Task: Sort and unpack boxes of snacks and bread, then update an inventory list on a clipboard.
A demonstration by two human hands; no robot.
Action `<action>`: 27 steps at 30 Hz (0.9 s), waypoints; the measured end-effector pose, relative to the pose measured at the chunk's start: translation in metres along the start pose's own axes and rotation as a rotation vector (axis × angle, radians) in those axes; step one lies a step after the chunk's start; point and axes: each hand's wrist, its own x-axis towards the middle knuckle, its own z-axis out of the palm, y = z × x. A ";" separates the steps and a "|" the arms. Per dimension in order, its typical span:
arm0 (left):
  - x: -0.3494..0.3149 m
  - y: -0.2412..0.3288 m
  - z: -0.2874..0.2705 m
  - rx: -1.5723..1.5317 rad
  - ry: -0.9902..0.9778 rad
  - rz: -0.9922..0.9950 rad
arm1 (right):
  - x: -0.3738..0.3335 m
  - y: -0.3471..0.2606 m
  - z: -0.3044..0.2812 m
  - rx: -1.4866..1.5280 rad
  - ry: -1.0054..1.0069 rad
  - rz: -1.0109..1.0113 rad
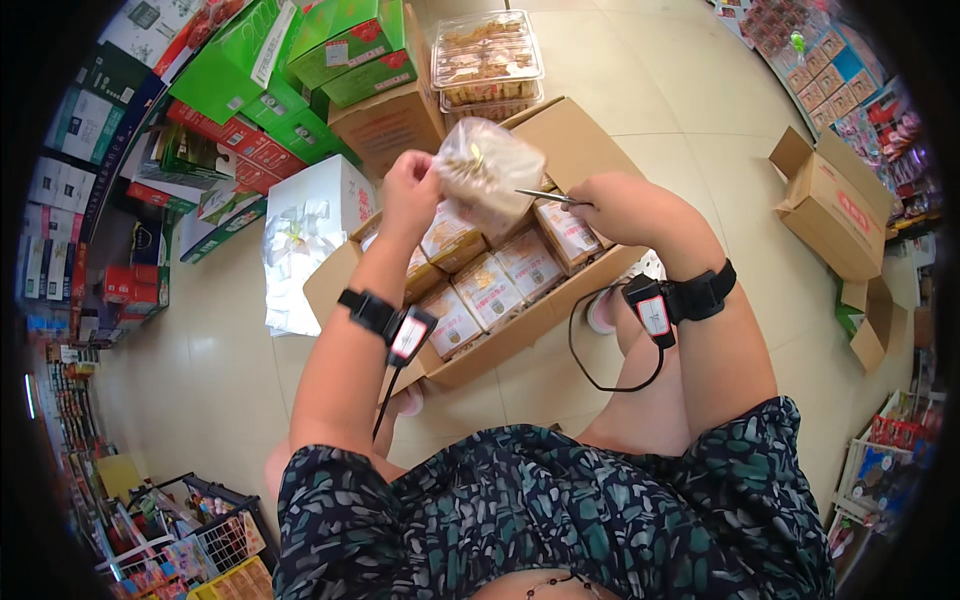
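Note:
My left hand (412, 192) is closed, pinching the edge of a clear plastic bag (510, 160) that hangs above an open cardboard box (480, 358). Brownish contents show faintly through the crinkled film. My right hand (618, 205) grips scissors (545, 195), their slim metal blades pointing left against the bag's right side. The handles are hidden in my fingers. Inside the box, several wrapped square packs (487, 290) with white-and-orange printing sit in rows. The bag and my forearms cover part of them.
Clear tubs of snacks (487, 55) are stacked behind the box. Green gift boxes (350, 40) and a white carton (318, 205) with plastic bags on it stand left. At right are an open cardboard carton (838, 205) and shelves of goods. A black basket (235, 530) sits lower left.

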 end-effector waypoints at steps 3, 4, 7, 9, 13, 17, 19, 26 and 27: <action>0.030 -0.018 0.019 -0.172 0.045 -0.067 | 0.003 0.005 0.000 -0.109 -0.013 -0.031; 0.036 -0.031 0.020 -0.080 0.042 -0.160 | 0.005 0.004 0.001 -0.111 -0.013 -0.037; 0.049 -0.089 -0.013 0.228 0.051 -0.245 | 0.013 -0.006 0.004 -0.106 0.003 -0.080; 0.039 -0.093 0.001 0.146 0.022 -0.284 | 0.005 0.004 0.002 -0.027 0.005 -0.039; -0.015 -0.146 -0.022 0.361 0.071 -0.076 | -0.005 0.002 -0.003 -0.019 -0.031 -0.038; -0.104 -0.202 -0.040 0.644 -0.713 -0.259 | -0.009 0.000 -0.003 -0.057 -0.041 -0.032; -0.135 -0.209 -0.019 0.806 -1.024 -0.419 | -0.009 0.004 -0.003 -0.082 -0.059 -0.018; -0.168 -0.260 -0.029 0.793 -0.990 -0.564 | -0.001 -0.013 0.006 -0.054 -0.058 0.006; -0.164 -0.251 -0.019 0.784 -1.006 -0.557 | -0.004 -0.008 0.008 -0.030 0.007 -0.036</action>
